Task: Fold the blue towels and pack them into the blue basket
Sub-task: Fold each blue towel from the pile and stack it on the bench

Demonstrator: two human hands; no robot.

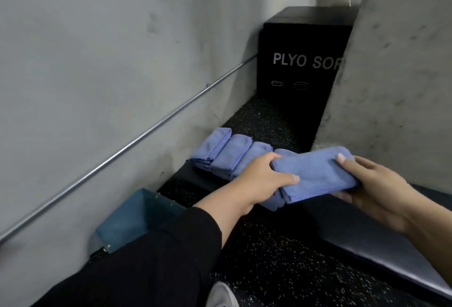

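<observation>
Towel [315, 174] spans between left hand [259, 181] and right hand [374, 184] grips.

Soft, even, dim light with no glare; shadows are faint. Wide-angle bending curves the wall pipe [137, 140]. The sleeve [151, 262] and bottom edge look slightly blurred.

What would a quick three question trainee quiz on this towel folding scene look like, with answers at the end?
1. True or false: the folded towel is held by both the left hand and the right hand.
2. Which side of the view shows the blue basket: A lower left, B upper right, C centre?
3. Fill in: the row of folded towels lies near the foot of the grey ___.

Key: 1 true. 2 A. 3 wall.
</observation>
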